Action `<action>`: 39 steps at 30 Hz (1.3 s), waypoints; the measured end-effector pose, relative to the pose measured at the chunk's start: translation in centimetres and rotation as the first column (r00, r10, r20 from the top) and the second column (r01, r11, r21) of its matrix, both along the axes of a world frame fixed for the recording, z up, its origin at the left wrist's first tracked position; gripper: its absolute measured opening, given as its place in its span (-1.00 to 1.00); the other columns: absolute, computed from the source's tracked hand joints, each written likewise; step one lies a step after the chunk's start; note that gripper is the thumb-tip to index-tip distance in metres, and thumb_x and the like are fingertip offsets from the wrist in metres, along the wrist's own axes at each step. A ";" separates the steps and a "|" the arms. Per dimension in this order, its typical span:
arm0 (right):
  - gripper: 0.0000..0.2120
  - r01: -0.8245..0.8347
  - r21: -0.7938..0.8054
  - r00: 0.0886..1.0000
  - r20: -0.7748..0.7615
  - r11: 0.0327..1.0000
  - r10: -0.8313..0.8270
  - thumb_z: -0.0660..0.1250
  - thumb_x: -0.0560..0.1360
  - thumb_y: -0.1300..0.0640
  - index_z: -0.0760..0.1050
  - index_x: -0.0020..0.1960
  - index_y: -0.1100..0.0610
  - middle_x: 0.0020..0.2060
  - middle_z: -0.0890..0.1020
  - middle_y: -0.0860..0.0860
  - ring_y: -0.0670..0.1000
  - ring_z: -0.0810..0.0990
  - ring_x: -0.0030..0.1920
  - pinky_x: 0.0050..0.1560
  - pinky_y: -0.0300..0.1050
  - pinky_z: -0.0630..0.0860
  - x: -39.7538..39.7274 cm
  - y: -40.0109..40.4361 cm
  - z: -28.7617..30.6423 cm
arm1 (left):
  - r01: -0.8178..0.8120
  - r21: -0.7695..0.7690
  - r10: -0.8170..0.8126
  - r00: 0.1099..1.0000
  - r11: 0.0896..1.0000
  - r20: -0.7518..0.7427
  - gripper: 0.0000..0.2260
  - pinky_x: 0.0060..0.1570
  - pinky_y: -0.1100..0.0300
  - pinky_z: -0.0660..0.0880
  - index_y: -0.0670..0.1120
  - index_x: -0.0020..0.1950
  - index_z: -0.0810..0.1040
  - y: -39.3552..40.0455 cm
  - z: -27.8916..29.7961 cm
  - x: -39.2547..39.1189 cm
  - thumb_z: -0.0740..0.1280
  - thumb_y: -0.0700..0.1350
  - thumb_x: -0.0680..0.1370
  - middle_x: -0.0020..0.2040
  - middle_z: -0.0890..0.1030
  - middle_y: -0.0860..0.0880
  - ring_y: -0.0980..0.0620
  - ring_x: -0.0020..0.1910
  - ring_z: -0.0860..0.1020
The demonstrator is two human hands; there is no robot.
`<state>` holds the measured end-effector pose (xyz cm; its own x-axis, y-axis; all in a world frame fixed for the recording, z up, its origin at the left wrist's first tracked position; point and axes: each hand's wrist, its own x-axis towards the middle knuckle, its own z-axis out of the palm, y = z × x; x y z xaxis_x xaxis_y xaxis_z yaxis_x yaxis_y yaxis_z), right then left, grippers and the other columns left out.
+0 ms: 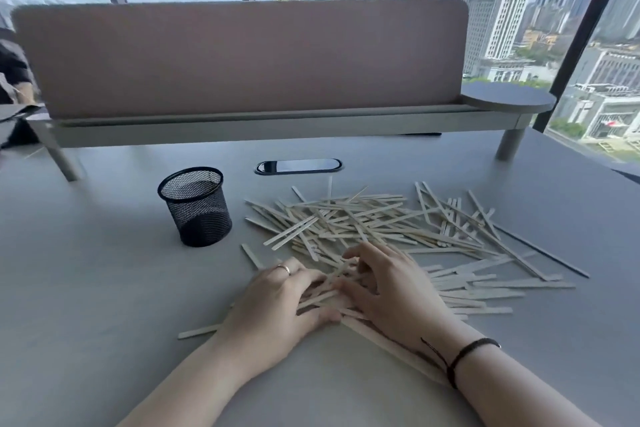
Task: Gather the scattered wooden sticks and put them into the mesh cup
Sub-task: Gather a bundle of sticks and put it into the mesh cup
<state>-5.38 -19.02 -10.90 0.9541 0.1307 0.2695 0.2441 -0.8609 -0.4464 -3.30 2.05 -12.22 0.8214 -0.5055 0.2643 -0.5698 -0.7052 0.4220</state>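
Wooden sticks (pixel 367 222) lie in a wide loose heap on the grey table (pixel 104 288), from the middle out to the right, many of them crossing each other. A few lie alone at the near left edge of the heap. The black mesh cup (pixel 195 206) stands upright to the left of the heap, a little farther away than the hands, and apart from the sticks. Through the mesh no stick is visible inside, so I judge that the task is only at its beginning: almost all the gathering and all the putting in is left.

Both hands are at the near edge of the heap, palms down, close together. The left hand (pixel 277 302), with a ring on one finger, lies over some sticks with its fingers bent around a small bunch. The right hand (pixel 391 291), with a dark cord at the wrist, has its fingers curled down into the same sticks from the other side. It seems they press one bunch together between them.
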 end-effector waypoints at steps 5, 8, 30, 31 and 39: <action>-0.52 -0.035 0.038 0.999 -0.014 0.999 0.036 0.20 0.44 -0.40 0.44 0.23 -0.18 -0.06 0.50 -0.29 -0.21 0.45 0.03 0.08 -0.29 0.34 -1.4 0.1 0.1 | 0.028 -0.021 -0.028 1.000 0.999 0.015 -0.47 0.06 0.22 0.47 0.07 0.18 0.65 0.4 0.3 -1.1 0.19 0.39 0.49 -0.05 0.53 0.17 0.12 0.00 0.50; -0.44 -0.053 0.039 0.998 -0.030 0.998 0.054 0.20 0.39 -0.44 0.43 0.27 -0.17 -0.03 0.52 -0.29 -0.20 0.48 0.06 0.12 -0.25 0.36 -2.0 0.5 0.4 | 0.037 -0.005 -0.037 0.995 0.999 0.091 -0.58 -0.04 0.13 0.51 0.02 0.06 0.67 0.8 0.4 -1.6 0.22 0.30 0.53 -0.12 0.53 0.15 0.08 -0.09 0.52; -0.20 -0.083 -0.011 0.993 -0.088 0.997 0.081 0.33 0.23 -0.48 0.33 0.39 -0.21 0.21 0.42 -0.17 -0.06 0.44 0.24 0.24 -0.07 0.41 -2.4 0.4 0.3 | -0.201 0.311 0.081 0.930 0.929 0.360 -0.79 -0.36 0.06 0.54 -0.11 -0.12 0.66 -1.2 0.7 -2.9 0.46 -0.33 0.30 -0.20 0.58 -0.06 -0.10 -0.23 0.58; -0.21 -0.084 -0.009 0.993 -0.090 0.996 0.082 0.33 0.24 -0.47 0.33 0.39 -0.20 0.21 0.42 -0.17 -0.06 0.44 0.24 0.25 -0.06 0.41 -2.4 0.4 0.3 | -0.193 0.282 0.090 0.936 0.940 0.341 -0.77 -0.30 0.05 0.55 -0.10 -0.07 0.67 -0.8 0.5 -2.7 0.44 -0.34 0.33 -0.18 0.58 -0.05 -0.10 -0.19 0.58; -0.22 -0.068 0.001 0.995 -0.075 0.998 0.068 0.31 0.25 -0.47 0.33 0.39 -0.19 0.22 0.43 -0.17 -0.04 0.45 0.25 0.27 -0.04 0.41 -2.2 0.1 0.1 | -0.185 0.130 0.129 0.928 0.974 0.350 -0.74 -0.22 0.04 0.48 -0.09 -0.03 0.52 0.1 0.7 -2.7 0.14 -0.32 0.40 -0.11 0.54 -0.07 -0.15 -0.20 0.54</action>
<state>-7.56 -18.91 -10.79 0.9605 0.1963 0.1972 0.2679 -0.8443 -0.4640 -6.01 2.12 -11.50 0.7696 -0.4351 0.4673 -0.5351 -0.8388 0.1002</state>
